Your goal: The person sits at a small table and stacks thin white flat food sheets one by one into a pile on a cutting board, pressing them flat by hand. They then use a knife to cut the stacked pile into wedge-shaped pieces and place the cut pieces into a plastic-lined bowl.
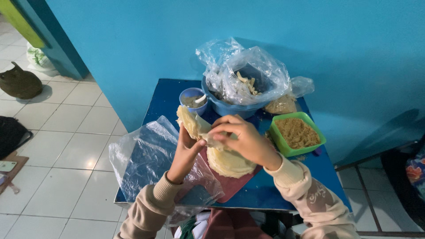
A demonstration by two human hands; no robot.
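Wrapper point(195, 124) held above stack point(230, 161) on red board point(234, 186), blue surface point(168, 99). Left hand point(186, 152) fingers pinch its lower edge; right hand point(241, 137) fingers pinch right edge. Long axis runs upper-left to lower-right; both hands touching.

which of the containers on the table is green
The square tub of brown crumbs at the table's right edge is green. The small cup and the big bowl under the plastic bag are both blue.
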